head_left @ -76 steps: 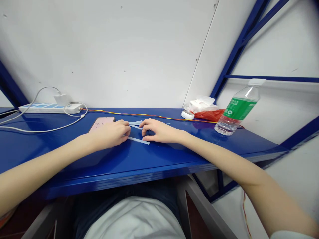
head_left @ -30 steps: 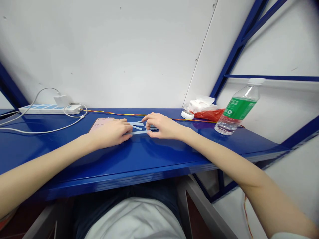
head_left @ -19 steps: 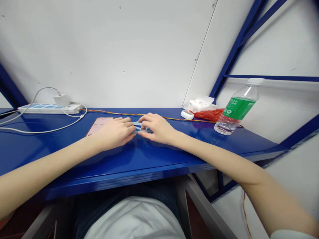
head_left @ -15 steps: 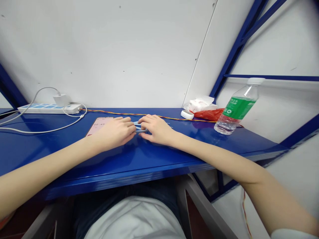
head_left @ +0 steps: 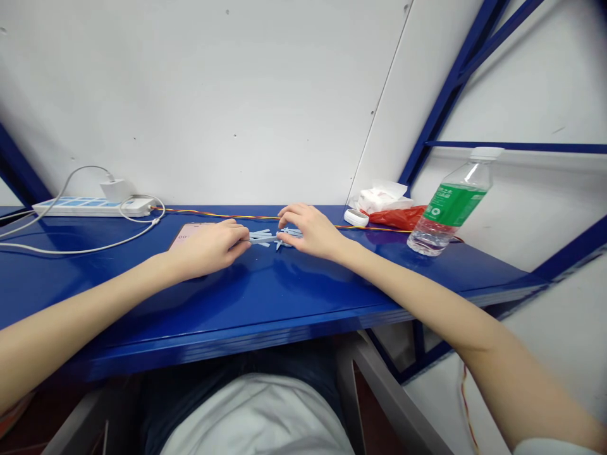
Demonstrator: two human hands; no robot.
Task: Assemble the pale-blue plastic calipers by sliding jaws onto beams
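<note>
Several thin light-blue strips (head_left: 260, 234) lie in a loose pile on the blue table (head_left: 227, 303), between my hands and partly under the right one. My left hand (head_left: 211, 248) is closed, its thumb and fingers pinching the left end of one pale strip (head_left: 263, 239). The strip's other end reaches the fingertips of my right hand (head_left: 310, 232). That hand is curved over the pile with thumb and index finger near the strip's end; whether they grip it is too small to tell.
A phone (head_left: 186, 233) lies partly behind my left hand. At the left are a power strip (head_left: 80, 206) and white cables. On the right stand a small white case (head_left: 356, 218), tissues (head_left: 382, 197), a red bag (head_left: 398, 218) and a bottle (head_left: 453, 205).
My hands have moved apart, the left one leftward and the right one rightward and up. More of the strips shows between them, with one strip now spanning the gap.
</note>
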